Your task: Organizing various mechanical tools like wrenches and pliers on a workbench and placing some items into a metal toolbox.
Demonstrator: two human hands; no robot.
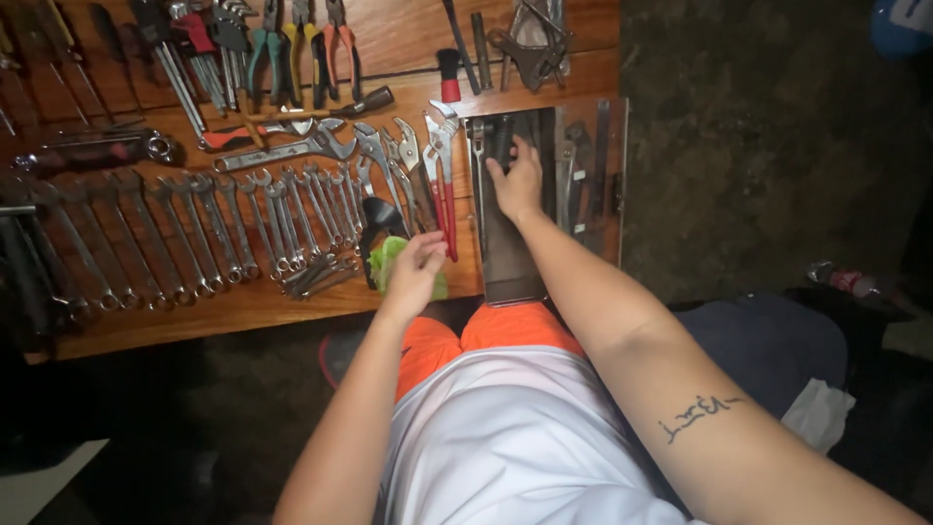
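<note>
Right hand (517, 182) lies flat, fingers spread and loosely open, in the metal toolbox (593, 175) at the right end of the wooden tabletop (243, 306); I see its fingertips touching dark, long tools in the upper tray, but I cannot tell whether it actually grips one. My left hand (416, 272) is curled, fingers half closed, at the lower end of the red-handled pliers (442, 185), and it rests over a green cloth (389, 261) just beside them. Those pliers lie with their long axis running away from me, jaws at the far end, handles toward my left hand, which is the nearer hand by far. Left of them a row of bare steel wrenches (194, 233) lies side by side, smooth and grey, on the reddish, grained wood. Further back sit pliers with coloured grips (292, 49). The toolbox walls look thin and dull.
</note>
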